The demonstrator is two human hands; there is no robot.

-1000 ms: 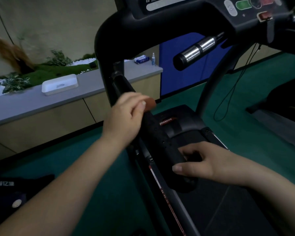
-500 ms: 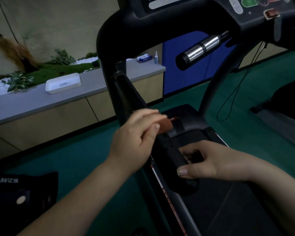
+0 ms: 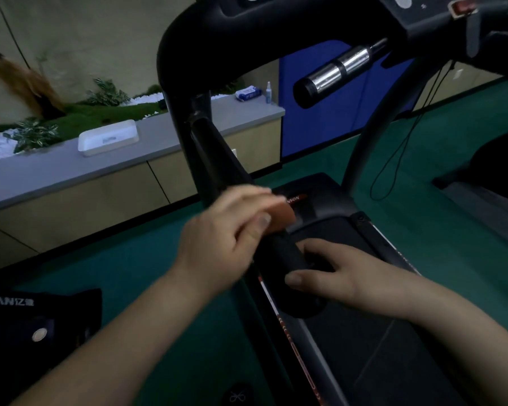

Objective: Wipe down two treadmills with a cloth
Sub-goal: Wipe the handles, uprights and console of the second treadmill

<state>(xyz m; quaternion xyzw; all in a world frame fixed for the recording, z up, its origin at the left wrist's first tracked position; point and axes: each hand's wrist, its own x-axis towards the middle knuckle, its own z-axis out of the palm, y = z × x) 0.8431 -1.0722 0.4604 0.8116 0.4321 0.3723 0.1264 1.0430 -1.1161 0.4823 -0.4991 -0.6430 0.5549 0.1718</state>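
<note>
Your right hand (image 3: 343, 273) is clasped on the black handrail (image 3: 279, 253) end at 6 o'clock. Your left hand (image 3: 229, 232), at 11 o'clock from it, pinches the orange cloth (image 3: 282, 216) against the rail. Cloth appears soft and light; keep it bunched under the fingers. Bench (image 3: 159, 142) lies beyond.

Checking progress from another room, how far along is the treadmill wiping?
Done: nothing I can confirm. In hand: the left hand presses an orange cloth on the black side handrail, near its lower end, which the right hand grips. Left: the console, the belt, and the second treadmill at right.
</note>
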